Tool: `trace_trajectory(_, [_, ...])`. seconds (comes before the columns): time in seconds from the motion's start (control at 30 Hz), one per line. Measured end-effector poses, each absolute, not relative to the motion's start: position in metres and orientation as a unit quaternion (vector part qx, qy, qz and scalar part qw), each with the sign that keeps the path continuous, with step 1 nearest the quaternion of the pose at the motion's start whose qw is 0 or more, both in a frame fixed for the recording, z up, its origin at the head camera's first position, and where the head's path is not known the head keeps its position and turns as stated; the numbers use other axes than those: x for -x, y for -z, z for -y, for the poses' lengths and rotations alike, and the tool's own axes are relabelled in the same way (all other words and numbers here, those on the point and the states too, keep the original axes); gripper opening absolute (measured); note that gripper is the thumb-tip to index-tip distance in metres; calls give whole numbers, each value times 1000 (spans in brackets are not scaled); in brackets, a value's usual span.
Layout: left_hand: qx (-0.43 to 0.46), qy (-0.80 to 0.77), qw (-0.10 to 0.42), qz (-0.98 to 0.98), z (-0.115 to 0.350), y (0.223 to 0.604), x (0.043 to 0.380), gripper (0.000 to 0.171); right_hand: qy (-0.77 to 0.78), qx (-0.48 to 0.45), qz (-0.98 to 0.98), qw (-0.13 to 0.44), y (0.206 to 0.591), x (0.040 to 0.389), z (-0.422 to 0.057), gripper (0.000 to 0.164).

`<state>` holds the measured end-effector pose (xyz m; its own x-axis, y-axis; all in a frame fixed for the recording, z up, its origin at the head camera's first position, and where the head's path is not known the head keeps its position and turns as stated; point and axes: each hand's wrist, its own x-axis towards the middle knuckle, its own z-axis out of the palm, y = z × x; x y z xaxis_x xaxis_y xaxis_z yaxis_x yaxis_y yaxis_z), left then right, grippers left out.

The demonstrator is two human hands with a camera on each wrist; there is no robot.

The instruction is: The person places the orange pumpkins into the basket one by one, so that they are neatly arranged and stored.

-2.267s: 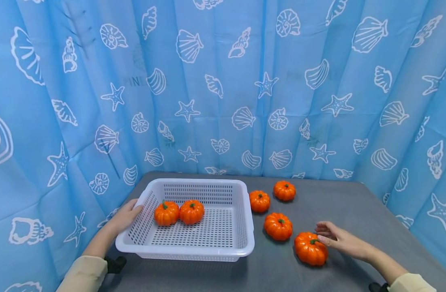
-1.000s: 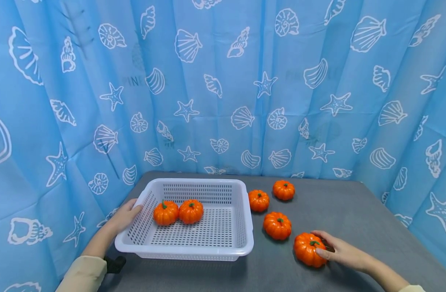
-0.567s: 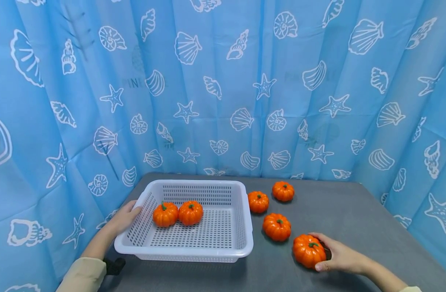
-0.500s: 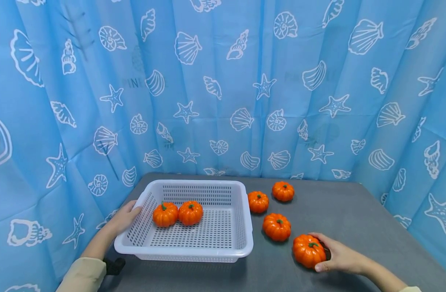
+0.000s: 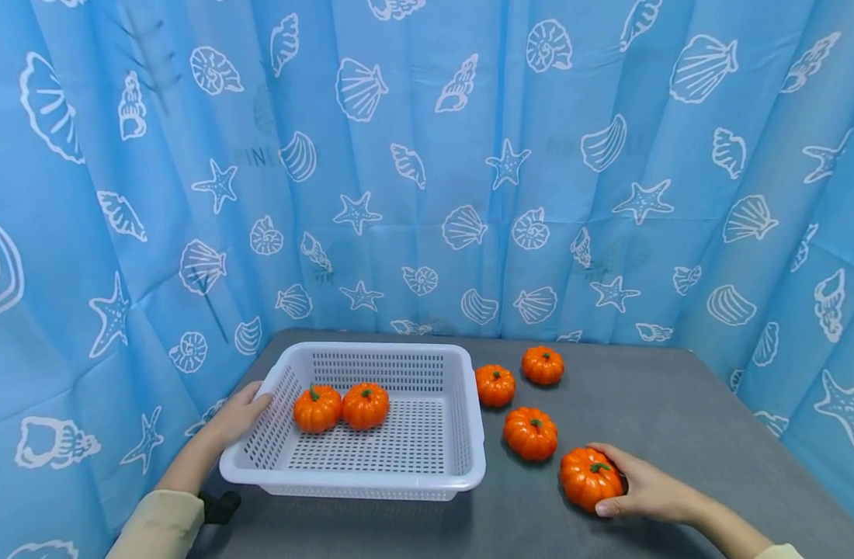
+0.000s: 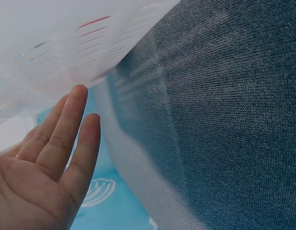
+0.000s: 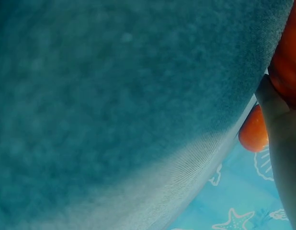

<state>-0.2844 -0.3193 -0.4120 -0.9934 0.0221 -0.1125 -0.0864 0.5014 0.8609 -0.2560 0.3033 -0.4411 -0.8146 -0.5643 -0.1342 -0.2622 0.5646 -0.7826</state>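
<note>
At the left end of a white perforated plastic basket, my left hand holds the rim, thumb on top. In the left wrist view the fingers of that hand lie against the outer wall, fairly straight. Two orange pumpkins with green stems, one beside the other, sit inside the basket. On the right, my right hand grips the nearest loose pumpkin, thumb in front and fingers behind. That pumpkin appears to rest on the table. Part of it shows at the right wrist view's edge.
Three more pumpkins stand on the grey cloth-covered table: one close to the basket's right side, one at the back, one nearer. A blue shell-patterned curtain hangs behind and at both sides.
My right hand has come down from above the nearest pumpkin and closed its fingers and thumb around it. The left hand and the basket stay in place.
</note>
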Motion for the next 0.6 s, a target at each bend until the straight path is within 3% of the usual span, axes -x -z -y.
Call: trace_trajectory(0.6, [11, -493, 50, -869, 319, 411, 284, 51, 389, 227, -872, 193, 442, 260, -301, 72])
